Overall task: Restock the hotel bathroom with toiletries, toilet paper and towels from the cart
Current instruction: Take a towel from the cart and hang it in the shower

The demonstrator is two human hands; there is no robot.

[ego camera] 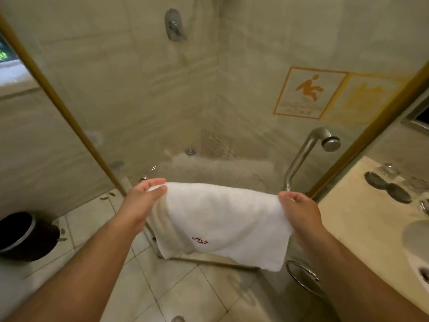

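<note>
Before the glass shower door (139, 101), I hold the white towel (220, 217) spread, left hand (144, 198) and right hand (299, 208) each pinching an upper corner: towel-hanging step, I judge; next, drape it squarely over the door's bar (299, 159).

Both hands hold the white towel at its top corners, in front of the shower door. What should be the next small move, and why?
Probably lower the towel onto the metal door bar and release it. The left hand and right hand pinch its top corners, spread wide beside the bar's ends; whether it rests there now is hidden.
</note>
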